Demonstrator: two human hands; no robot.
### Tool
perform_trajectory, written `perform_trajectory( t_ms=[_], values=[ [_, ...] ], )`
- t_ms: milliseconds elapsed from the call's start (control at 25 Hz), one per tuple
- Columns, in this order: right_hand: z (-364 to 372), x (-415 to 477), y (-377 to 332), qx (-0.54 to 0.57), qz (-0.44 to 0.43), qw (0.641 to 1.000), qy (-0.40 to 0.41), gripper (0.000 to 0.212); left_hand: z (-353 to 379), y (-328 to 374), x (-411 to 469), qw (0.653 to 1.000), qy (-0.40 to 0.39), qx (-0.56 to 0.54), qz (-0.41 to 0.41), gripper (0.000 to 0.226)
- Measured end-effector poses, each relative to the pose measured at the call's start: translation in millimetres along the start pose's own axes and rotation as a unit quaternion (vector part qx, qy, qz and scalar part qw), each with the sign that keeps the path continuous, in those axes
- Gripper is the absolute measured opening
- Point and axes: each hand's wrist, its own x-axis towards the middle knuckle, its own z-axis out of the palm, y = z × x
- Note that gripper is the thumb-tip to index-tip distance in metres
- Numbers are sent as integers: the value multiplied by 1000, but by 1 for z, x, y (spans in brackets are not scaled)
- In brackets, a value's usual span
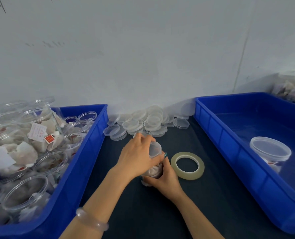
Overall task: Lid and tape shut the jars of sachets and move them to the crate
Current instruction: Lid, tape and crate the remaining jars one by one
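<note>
The dark surface [160, 213] runs between two blue crates, and the tape roll [188, 175] lies flat on it near the middle. Well to the right of the tape roll stands the right crate [229, 152], bare but for one lidded jar [270, 150] inside it. Well to the left of the tape roll, the left crate [84, 161] is packed with open jars [26, 192] of sachets, none of them capped yet. Behind the tape roll, against the wall, is a loose pile of lids [148, 121].

Just left of the tape roll, both hands work on one jar [154, 170], which is tilted. Whether its base touches the surface I cannot tell. The left hand [138, 152] is over the mouth, its fingers [143, 138] curled around the clear lid [155, 149] and pressing it on. The right hand [164, 178] grips the jar's body from the near side, fingers wrapped around it.

The step in hand looks to be lidding. The lid seems to sit on the mouth, but whether it is fully seated is hidden by the left hand.

By my reading, the next move needs the lid pushed home evenly all round. One hand must then let go and reach for the tape roll just to the right, while the other steadies the jar so the seam can be taped. Only after that does the jar go to the right crate.
</note>
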Motion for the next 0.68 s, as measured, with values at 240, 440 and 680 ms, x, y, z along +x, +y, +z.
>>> perform_trajectory(
  t_ms=[240,440,680],
  values=[
    [-4,-4,-5,6,-40,998,47,78,7,8,1,984,-5,-155,-92,55],
    [-7,-8,-14,122,39,992,15,80,-10,-13,-2,948,-34,-315,-11,45],
    [-22,-7,-21,258,107,950,-136,89,-16,-22,-9,910,-73,-408,12,44]
  ],
)
